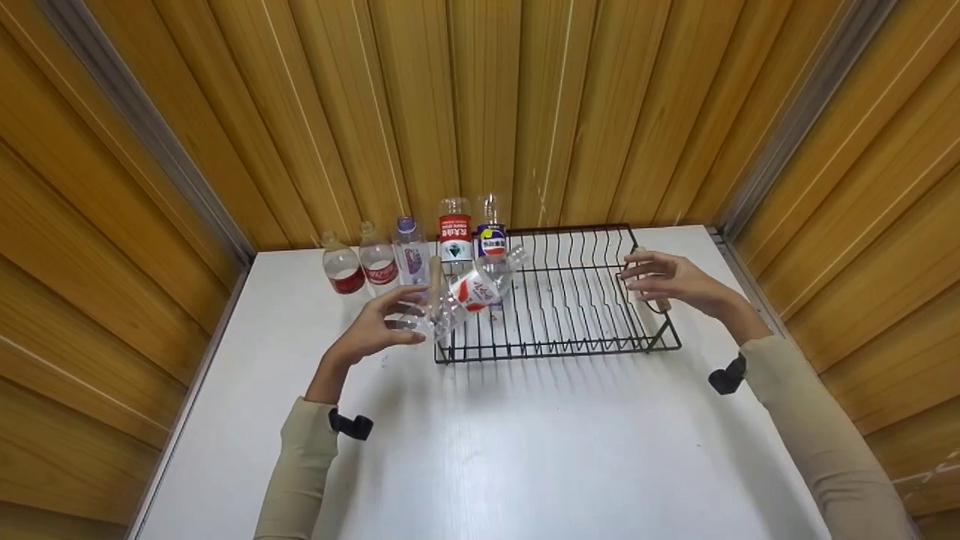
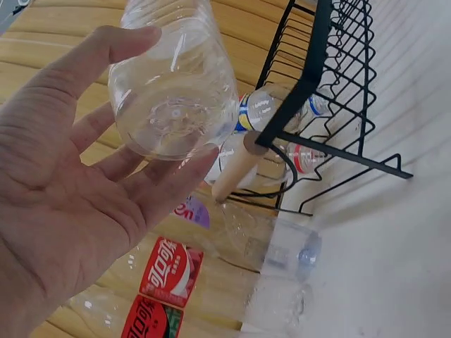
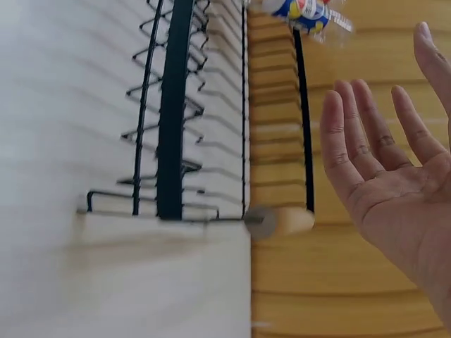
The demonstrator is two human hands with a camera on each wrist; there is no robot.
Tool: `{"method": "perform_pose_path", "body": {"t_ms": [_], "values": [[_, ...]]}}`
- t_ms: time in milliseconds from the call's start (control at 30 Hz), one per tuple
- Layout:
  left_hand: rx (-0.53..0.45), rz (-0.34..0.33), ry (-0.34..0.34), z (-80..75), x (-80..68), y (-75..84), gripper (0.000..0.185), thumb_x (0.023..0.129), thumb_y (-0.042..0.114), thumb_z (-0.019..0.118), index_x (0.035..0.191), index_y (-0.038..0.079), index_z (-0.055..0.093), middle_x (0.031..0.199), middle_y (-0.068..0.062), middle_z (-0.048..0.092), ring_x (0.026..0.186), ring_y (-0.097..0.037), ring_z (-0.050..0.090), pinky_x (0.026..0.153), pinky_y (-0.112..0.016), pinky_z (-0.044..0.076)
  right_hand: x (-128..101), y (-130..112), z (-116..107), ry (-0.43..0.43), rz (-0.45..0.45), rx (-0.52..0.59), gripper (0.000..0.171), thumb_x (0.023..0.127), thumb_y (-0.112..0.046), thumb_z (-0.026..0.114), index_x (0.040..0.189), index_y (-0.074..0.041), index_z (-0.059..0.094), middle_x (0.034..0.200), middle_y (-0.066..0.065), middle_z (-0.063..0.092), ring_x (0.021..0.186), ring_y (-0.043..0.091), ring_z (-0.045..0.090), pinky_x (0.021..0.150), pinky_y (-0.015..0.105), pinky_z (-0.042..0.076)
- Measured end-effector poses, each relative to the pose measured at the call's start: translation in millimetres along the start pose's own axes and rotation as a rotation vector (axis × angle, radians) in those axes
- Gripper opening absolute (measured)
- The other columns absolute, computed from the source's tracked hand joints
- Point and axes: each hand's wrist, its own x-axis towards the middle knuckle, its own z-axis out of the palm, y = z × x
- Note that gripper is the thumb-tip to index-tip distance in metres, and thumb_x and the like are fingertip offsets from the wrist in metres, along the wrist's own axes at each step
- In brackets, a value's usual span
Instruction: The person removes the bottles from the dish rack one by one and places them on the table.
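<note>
Left hand (image 1: 375,330): fingers loosely curled round the base of a clear plastic bottle (image 1: 465,296), held tilted, its neck leaning over the left end of the black wire dish rack (image 1: 570,341). In the left wrist view the bottle (image 2: 176,84) rests against the fingertips (image 2: 187,172), grip light rather than tight.

Right hand (image 1: 664,277): spread open, holding nothing, hovering just beside the rack's right end, near its wooden handle (image 3: 282,222).

Rack: apparently nothing inside but the tilted bottle at its left end; the far left corner is hidden.

Behind the rack's left end, upright against the wooden wall: five bottles, namely two red-labelled cola bottles (image 1: 361,266), one purple-capped bottle (image 1: 409,251), one red-banded bottle (image 1: 454,229) and one blue-and-yellow-labelled bottle (image 1: 491,232).

Progress, as judged: first bottle going into the rack, not yet released; five left standing.
</note>
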Motion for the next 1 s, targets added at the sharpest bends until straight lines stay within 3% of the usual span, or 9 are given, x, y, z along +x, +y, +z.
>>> {"method": "perform_pose_path", "body": {"t_ms": [167,300,433,667,1000], "values": [[-0.015,-0.027,0.031,-4.1,-6.2,-9.0,0.084,0.08,0.007,0.083,0.154,0.02,0.045,0.146,-0.025,0.047,0.133,-0.046,0.05,0.107,-0.057,0.05,-8.2,19.0,-14.2,0.078,0.039,0.003,0.059,0.099,-0.014,0.068,0.151,-0.003,0.043,0.139,0.01,0.059,0.104,0.01,0.068,0.087,0.03,0.06],[-0.002,-0.057,0.055,-7.9,-14.6,-14.9,0.088,0.08,0.007,0.084,0.156,0.021,0.043,0.145,-0.021,0.046,0.136,-0.046,0.048,0.106,-0.054,0.052,-15.5,30.1,-21.8,0.124,0.061,-0.016,0.062,0.099,-0.018,0.068,0.151,0.001,0.042,0.133,0.003,0.062,0.105,0.007,0.069,0.091,0.027,0.059],[0.022,-0.068,0.087,-11.7,-22.0,-19.1,0.086,0.08,0.008,0.083,0.155,0.017,0.043,0.144,-0.019,0.045,0.136,-0.045,0.046,0.107,-0.053,0.052,-22.8,36.4,-28.3,0.162,0.079,-0.04,0.063,0.099,-0.02,0.069,0.152,0.0,0.043,0.137,0.011,0.061,0.109,0.002,0.068,0.092,0.024,0.057],[-0.001,-0.119,0.15,-14.7,-29.0,-24.3,0.082,0.081,0.008,0.081,0.153,0.014,0.041,0.145,-0.022,0.042,0.137,-0.042,0.045,0.108,-0.054,0.05,-26.7,42.1,-33.1,0.179,0.102,-0.07,0.063,0.099,-0.022,0.069,0.153,-0.003,0.042,0.149,0.029,0.045,0.108,-0.004,0.064,0.09,0.019,0.056],[-0.11,-0.154,0.221,-17.4,-36.1,-36.9,0.081,0.083,0.005,0.08,0.152,0.014,0.038,0.146,-0.017,0.045,0.139,-0.038,0.045,0.108,-0.046,0.052,-23.6,48.3,-28.8,0.15,0.129,-0.068,0.068,0.1,-0.022,0.066,0.156,0.002,0.035,0.146,0.026,0.047,0.104,-0.001,0.065,0.092,0.021,0.056]]}}
